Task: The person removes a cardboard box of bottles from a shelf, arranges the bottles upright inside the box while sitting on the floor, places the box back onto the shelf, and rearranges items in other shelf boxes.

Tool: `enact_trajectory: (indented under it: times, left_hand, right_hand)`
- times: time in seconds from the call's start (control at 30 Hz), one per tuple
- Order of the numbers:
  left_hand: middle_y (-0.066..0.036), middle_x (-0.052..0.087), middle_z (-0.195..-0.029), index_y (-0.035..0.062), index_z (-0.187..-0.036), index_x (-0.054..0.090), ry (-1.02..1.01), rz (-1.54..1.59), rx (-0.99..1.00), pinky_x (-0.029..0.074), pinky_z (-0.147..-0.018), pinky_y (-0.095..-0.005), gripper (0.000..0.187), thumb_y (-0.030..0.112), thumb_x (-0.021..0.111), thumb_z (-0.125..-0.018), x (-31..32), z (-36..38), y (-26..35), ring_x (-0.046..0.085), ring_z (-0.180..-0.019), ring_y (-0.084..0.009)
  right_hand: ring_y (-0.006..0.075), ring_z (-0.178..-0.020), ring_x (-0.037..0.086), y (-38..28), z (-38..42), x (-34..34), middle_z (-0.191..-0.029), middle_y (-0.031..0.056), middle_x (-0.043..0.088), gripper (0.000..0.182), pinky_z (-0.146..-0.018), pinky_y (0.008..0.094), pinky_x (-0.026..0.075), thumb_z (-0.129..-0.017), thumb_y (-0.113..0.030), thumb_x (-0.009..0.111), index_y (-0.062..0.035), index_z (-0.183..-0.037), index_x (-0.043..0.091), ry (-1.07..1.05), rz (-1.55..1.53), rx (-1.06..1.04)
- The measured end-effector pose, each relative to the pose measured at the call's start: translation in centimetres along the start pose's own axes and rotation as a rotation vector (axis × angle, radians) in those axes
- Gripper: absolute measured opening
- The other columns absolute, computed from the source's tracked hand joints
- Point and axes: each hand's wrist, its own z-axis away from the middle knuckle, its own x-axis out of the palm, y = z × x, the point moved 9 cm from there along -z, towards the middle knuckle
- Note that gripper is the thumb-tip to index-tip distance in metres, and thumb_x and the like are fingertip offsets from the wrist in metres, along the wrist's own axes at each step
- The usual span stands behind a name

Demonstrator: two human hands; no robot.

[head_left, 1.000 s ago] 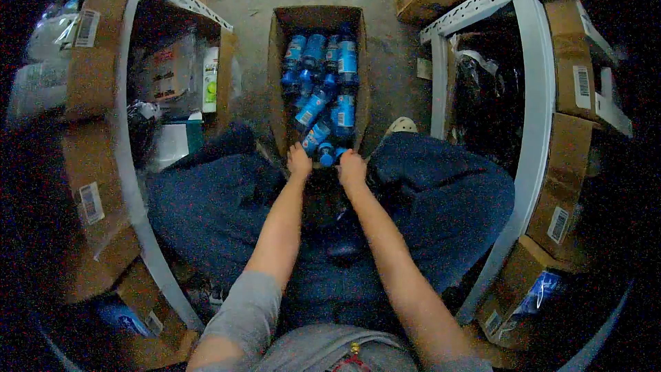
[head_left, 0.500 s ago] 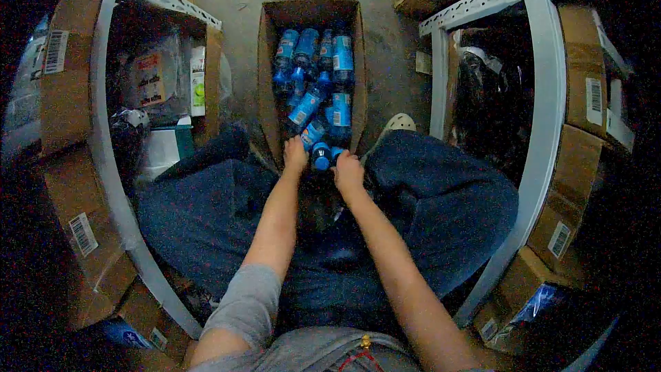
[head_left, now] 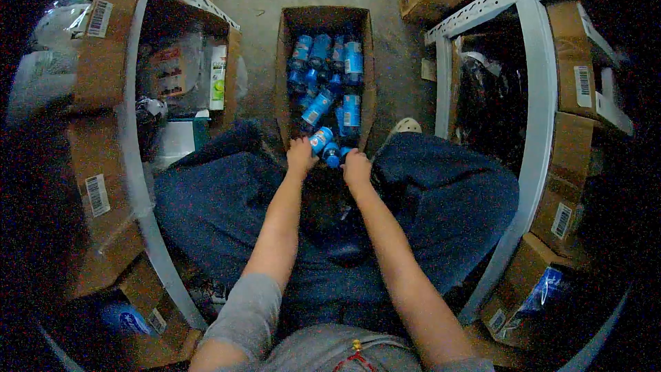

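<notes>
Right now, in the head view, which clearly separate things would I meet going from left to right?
White-and-green package, left hand, blue-capped bottle between the hands, right hand, beige clog, black plastic wrapping.

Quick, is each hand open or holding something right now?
Left hand: curled by a bottle at the near end of the box; grip unclear.
Right hand: curled at that end too; can't tell what it holds.

Carton (head_left: 369, 76) is showing matt cardboard; bottles (head_left: 317, 107) inside it are showing smooth plastic; trousers (head_left: 441, 200) beside it are looking matt cloth.
</notes>
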Motion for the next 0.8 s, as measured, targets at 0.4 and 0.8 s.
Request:
enact_trajectory:
  times: [0.4, 0.8]
  left_hand:
    - [-0.013, 0.046, -0.081, 0.0042, -0.091, 0.033, 0.056, -0.012, 0.102, 0.044, -0.055, -0.0329, 0.056, 0.018, 0.068, -0.049, -4.3, 1.2, 3.0, 0.052, -0.068, -0.0268]
    - [-0.015, 0.047, -0.080, 0.0111, -0.109, 0.029, 0.102, -0.133, 0.240, 0.043, -0.048, -0.0373, 0.049, 0.009, 0.049, -0.064, -5.7, 0.1, 5.4, 0.053, -0.059, -0.0288]
  right_hand:
    - [0.0256, -0.066, 0.053, 0.5, 0.4, 0.1, -0.070, 0.0154, 0.051, 0.042, -0.055, 0.0307, 0.044, -0.058, -0.022, 0.064, 0.0046, -0.082, 0.041, -0.049, -0.027, 0.070]
    - [0.0243, -0.070, 0.053, 0.3, -0.8, 0.5, -0.072, 0.0151, 0.052, 0.041, -0.054, 0.0301, 0.045, -0.057, -0.022, 0.064, 0.0029, -0.079, 0.042, -0.094, 0.048, 0.050]
